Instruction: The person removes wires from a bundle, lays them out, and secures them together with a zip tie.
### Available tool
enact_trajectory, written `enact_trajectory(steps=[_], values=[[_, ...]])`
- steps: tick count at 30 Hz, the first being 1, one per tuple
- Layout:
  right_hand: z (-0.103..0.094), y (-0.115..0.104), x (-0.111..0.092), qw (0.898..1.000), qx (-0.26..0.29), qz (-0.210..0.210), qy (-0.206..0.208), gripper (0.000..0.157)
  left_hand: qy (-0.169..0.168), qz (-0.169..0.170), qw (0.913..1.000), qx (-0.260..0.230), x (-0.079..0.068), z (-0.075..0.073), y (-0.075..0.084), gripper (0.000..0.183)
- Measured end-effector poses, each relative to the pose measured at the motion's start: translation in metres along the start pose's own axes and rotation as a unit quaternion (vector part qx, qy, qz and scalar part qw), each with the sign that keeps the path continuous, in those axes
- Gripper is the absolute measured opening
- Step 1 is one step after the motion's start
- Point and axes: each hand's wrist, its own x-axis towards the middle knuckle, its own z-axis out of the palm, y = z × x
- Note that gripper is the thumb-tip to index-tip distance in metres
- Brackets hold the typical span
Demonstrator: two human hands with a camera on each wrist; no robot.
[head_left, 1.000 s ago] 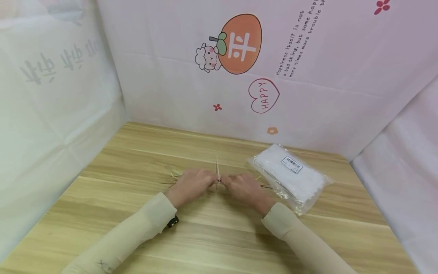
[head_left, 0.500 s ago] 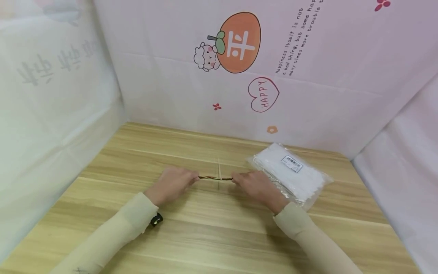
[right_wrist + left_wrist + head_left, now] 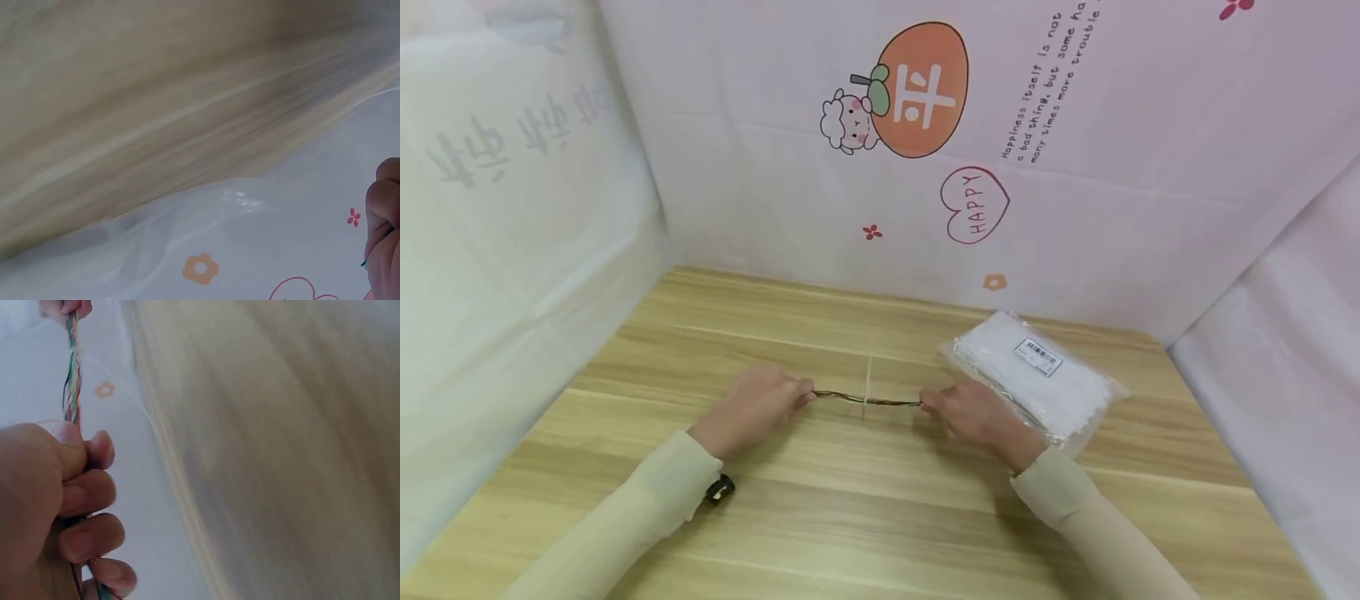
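Observation:
A bundle of thin multicoloured wires (image 3: 893, 403) stretches between the two hands, roughly level above the table. Around its middle sits a thin white cable tie (image 3: 868, 377), its tail pointing away toward the back wall. My left hand (image 3: 754, 408) grips the left part of the bundle; in the left wrist view the fingers curl round the wires (image 3: 73, 394), red, green, yellow and dark strands. The right part is pinched by my right hand (image 3: 976, 418), which shows only at the edge of the right wrist view. The wire ends are mostly hidden by the hands.
A clear plastic bag (image 3: 1048, 392) with white contents and a barcode label lies right of the right hand, partly behind it. The wooden table (image 3: 820, 517) meets white printed cloth walls (image 3: 760, 192) at the back and sides. A dark band (image 3: 720, 489) shows at the left wrist.
The hands were close together at the cable tie and have moved apart along the wires, baring the bundle between them. The tie has shifted slightly left with the bundle.

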Motion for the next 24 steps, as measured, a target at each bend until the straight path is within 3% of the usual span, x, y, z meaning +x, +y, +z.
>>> enact_trajectory(steps=[3,8,11,15,19,24], values=[[-0.001,0.004,-0.005,1.0,0.005,0.006,-0.007,0.023,-0.012,-0.006,0.9998,-0.013,-0.006,-0.002,-0.005,0.036],[-0.002,0.009,-0.011,0.999,0.022,0.019,-0.028,0.022,0.008,0.009,0.9999,-0.002,-0.008,-0.002,-0.008,0.039],[0.0,0.008,-0.011,0.997,0.025,0.049,-0.054,0.019,-0.003,0.006,1.0,0.0,-0.008,-0.001,-0.007,0.037],[0.006,0.005,-0.009,0.997,-0.024,0.035,-0.065,0.017,-0.052,-0.02,0.9985,0.0,-0.008,-0.001,-0.004,0.025],[0.011,0.002,-0.01,0.994,-0.101,-0.007,-0.029,0.021,-0.077,-0.023,0.9966,0.017,-0.007,-0.003,0.001,0.015],[0.009,-0.004,-0.012,0.99,-0.135,0.026,-0.042,0.016,-0.092,-0.026,0.9954,0.012,-0.006,-0.011,0.008,0.017]])
